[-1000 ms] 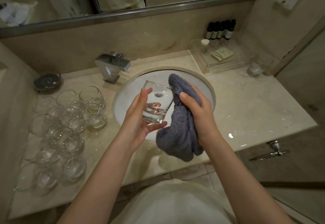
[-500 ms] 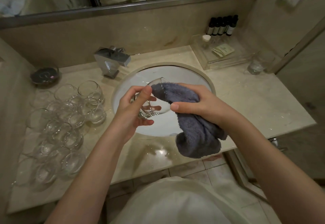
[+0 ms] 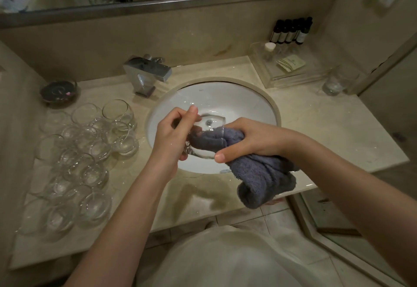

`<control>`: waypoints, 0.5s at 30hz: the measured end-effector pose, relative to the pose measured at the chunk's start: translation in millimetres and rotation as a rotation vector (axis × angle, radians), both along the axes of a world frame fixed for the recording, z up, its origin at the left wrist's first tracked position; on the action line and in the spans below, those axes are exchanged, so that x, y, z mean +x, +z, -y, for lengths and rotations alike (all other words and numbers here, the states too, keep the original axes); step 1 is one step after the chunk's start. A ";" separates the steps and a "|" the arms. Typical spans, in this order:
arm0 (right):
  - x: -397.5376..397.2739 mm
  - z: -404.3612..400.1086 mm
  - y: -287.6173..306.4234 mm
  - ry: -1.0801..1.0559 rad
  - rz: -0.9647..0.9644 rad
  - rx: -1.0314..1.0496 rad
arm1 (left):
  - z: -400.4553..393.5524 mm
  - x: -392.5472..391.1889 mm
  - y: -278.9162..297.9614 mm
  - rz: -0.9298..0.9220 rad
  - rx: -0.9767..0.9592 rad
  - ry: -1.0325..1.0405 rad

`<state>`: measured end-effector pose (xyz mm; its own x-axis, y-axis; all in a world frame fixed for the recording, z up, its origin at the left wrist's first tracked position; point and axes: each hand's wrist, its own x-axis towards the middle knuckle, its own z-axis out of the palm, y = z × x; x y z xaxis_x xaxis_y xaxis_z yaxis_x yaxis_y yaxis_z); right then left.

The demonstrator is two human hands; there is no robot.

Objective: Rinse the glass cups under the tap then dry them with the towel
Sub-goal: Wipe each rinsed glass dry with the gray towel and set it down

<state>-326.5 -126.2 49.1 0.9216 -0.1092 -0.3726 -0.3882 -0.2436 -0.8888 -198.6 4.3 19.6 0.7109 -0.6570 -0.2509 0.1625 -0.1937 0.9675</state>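
Note:
Over the white sink, my left hand grips a clear glass cup lying on its side, mouth to the right. My right hand holds a grey-blue towel, with one end of it stuffed inside the cup. The rest of the towel hangs below my right wrist over the counter's front edge. Several clear glass cups stand packed together on the counter to the left. One more glass stands at the far right. The chrome tap sits behind the sink on the left; no water runs.
A dark round dish sits at the back left. A clear tray with small dark bottles and a sachet stands at the back right. A mirror runs along the wall. A glass door stands to the right.
The cup went from upright to lying on its side. My right hand pushed the towel from beside the cup into its mouth.

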 end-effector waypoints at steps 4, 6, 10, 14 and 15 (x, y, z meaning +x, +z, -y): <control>0.9 -4.4 -13.3 0.001 -0.033 0.096 | 1.2 -7.8 -11.5 0.166 -0.058 0.003; 0.5 -5.6 -17.6 -0.012 -0.075 0.177 | -0.1 -9.0 -20.0 0.226 -0.087 0.010; -0.2 -5.5 -23.8 0.028 -0.151 0.400 | -6.8 -9.2 -36.0 0.411 -0.161 -0.016; -3.9 -4.5 -40.0 -0.050 -0.176 0.661 | -8.2 -2.9 -35.6 0.727 -0.251 -0.106; -4.5 -3.9 -41.9 -0.067 -0.162 0.655 | -7.3 -0.4 -32.0 0.708 -0.239 -0.135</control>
